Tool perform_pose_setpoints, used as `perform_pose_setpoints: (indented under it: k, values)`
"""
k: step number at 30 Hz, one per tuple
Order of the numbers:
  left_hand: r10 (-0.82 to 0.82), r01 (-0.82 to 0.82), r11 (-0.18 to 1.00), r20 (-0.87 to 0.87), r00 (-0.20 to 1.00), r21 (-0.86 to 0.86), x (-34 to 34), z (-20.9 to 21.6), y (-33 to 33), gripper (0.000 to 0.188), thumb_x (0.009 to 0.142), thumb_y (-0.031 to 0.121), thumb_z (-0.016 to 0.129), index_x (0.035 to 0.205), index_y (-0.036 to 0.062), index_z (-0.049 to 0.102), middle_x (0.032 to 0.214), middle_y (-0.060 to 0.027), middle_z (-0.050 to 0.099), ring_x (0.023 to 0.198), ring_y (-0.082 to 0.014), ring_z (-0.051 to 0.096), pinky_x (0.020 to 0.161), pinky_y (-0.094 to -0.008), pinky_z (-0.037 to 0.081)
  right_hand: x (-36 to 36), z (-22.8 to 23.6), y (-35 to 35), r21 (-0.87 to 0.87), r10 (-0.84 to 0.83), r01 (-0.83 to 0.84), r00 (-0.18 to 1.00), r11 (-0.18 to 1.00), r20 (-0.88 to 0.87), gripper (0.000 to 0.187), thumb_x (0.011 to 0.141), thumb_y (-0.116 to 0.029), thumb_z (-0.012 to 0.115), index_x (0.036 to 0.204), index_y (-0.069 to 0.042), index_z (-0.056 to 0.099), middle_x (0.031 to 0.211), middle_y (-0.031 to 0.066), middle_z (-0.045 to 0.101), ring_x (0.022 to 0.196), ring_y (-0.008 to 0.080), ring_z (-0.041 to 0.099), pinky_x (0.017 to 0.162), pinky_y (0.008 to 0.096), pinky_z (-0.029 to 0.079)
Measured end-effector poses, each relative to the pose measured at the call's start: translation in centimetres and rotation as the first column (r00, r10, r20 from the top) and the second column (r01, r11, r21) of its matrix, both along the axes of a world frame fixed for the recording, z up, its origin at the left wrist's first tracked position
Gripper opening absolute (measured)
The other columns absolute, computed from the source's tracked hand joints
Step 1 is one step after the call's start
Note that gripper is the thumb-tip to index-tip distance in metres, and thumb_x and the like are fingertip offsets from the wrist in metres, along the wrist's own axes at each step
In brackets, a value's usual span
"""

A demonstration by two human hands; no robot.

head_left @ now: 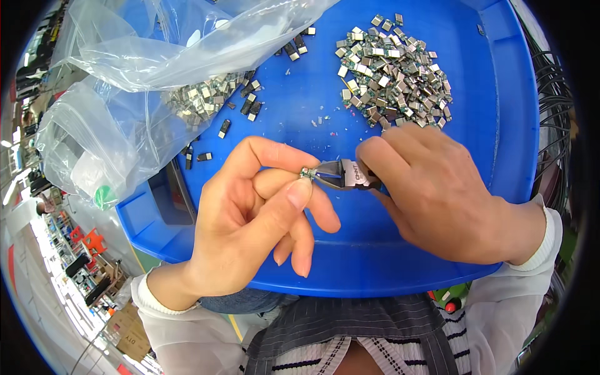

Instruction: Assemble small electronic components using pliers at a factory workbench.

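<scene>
Thumb and index finger of my left hand [234, 219] pinch a small circuit board piece [306, 173] with metal and green parts. The other left fingers curl loosely below it. My right hand [440, 190] is wrapped round a pair of pliers [342, 174], its handles mostly hidden in the palm. The jaws point left and meet the small piece at my left fingertips; whether they are clamped on it I cannot tell. Just beyond my right knuckles lies a heap of small metal-shelled connectors [400, 78] with green boards.
A large blue tray [356, 269] lies under both hands. At its left, a clear plastic bag [206, 59] spreads over more connectors [203, 100]. Several black-cased pieces [250, 107] and tiny scraps are scattered near it. Black cables [553, 106] hang beyond the right rim.
</scene>
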State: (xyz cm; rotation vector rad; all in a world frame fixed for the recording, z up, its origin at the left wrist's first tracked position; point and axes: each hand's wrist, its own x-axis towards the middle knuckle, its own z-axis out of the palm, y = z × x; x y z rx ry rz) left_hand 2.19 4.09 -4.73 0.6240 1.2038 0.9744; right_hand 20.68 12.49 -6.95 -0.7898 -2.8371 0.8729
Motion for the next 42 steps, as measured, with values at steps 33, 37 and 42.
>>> perform_pose_setpoints:
  k: [33, 37, 42]
  values:
    - [-0.026, 0.035, 0.995, -0.089, 0.996, 0.095, 0.6, 0.3, -0.3, 0.02, 0.091, 0.002, 0.038, 0.11, -0.0053, 0.038, 0.07, -0.02, 0.06, 0.033, -0.0139, 0.047, 0.035, -0.017, 0.037, 0.1, -0.6, -1.1, 0.261, -0.064, 0.063, 0.998, 0.963, -0.007, 0.014, 0.074, -0.006, 0.056, 0.085, -0.006, 0.047, 0.076, 0.006, 0.042, 0.064, 0.0194, 0.041, 0.061, 0.0288, 0.037]
    - [-0.002, 0.004, 0.999, -0.053, 0.999, 0.045, 0.5, 0.3, 0.0, 0.02, 0.091, 0.003, 0.038, 0.109, -0.0055, 0.038, 0.071, -0.0202, 0.061, 0.033, -0.014, 0.047, 0.034, -0.0172, 0.037, 0.2, -0.4, -0.8, -0.036, -0.036, 0.035, 0.999, 0.999, -0.023, 0.015, 0.074, -0.005, 0.057, 0.086, -0.006, 0.048, 0.076, 0.006, 0.043, 0.065, 0.0197, 0.042, 0.061, 0.0284, 0.037]
    - [0.016, -0.016, 1.0, -0.005, 1.0, 0.023, 0.2, 0.1, 0.0, 0.02, 0.092, 0.004, 0.039, 0.109, -0.0053, 0.04, 0.071, -0.0209, 0.061, 0.033, -0.0139, 0.047, 0.033, -0.0176, 0.036, 0.0, -0.8, -0.6, 0.109, -0.048, 0.056, 0.996, 0.992, -0.077, 0.017, 0.073, -0.005, 0.058, 0.088, -0.006, 0.049, 0.076, 0.0058, 0.043, 0.066, 0.0201, 0.043, 0.063, 0.0291, 0.038]
